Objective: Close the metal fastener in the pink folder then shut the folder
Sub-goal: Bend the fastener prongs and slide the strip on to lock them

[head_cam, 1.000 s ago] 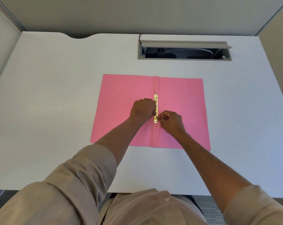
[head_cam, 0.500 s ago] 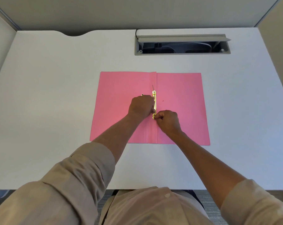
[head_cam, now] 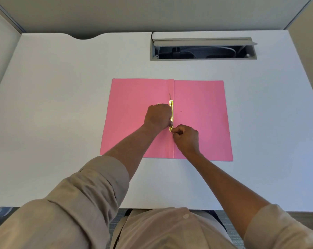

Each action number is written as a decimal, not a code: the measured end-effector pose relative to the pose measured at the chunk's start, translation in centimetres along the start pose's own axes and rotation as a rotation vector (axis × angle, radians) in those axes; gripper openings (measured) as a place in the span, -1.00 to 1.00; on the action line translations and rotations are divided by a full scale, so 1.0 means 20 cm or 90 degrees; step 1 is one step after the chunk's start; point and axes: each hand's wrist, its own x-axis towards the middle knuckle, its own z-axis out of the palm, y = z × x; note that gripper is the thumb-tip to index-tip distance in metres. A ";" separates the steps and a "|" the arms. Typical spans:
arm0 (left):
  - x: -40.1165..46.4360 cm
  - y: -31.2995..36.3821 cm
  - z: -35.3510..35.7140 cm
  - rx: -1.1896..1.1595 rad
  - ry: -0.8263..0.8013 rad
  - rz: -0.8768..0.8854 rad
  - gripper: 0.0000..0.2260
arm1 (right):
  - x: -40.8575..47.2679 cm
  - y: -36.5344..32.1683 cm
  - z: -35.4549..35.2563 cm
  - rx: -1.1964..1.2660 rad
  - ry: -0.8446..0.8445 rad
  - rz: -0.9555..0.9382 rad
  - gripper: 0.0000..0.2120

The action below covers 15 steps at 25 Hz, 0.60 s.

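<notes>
The pink folder (head_cam: pixel 200 97) lies open and flat on the white desk (head_cam: pixel 62 105). A gold metal fastener (head_cam: pixel 171 106) runs along its spine fold, and a thin prong sticks up just beyond its far end. My left hand (head_cam: pixel 158 116) rests curled on the left side of the bar, pressing its middle. My right hand (head_cam: pixel 186 138) is pinched shut at the bar's near end, which its fingertips hide.
An open cable tray (head_cam: pixel 203 49) with cords inside is sunk into the desk beyond the folder. Grey partition walls enclose the desk at the back and on both sides. The desk's near edge lies just in front of my body.
My right hand has shifted slightly left, onto the near end of the fastener. My left hand has stayed on the bar. The view has tilted a little.
</notes>
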 end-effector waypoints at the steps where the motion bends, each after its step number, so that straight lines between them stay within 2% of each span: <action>1: 0.00 0.01 -0.01 0.007 0.001 -0.001 -0.75 | -0.01 0.00 0.01 0.011 0.021 0.020 -0.78; 6: -0.01 0.02 -0.01 0.021 0.006 -0.004 -0.77 | -0.04 0.00 0.05 0.025 0.056 0.058 -0.80; 15: -0.01 0.02 -0.01 0.028 0.006 0.004 -0.77 | -0.07 0.00 0.08 0.030 0.062 0.034 -0.81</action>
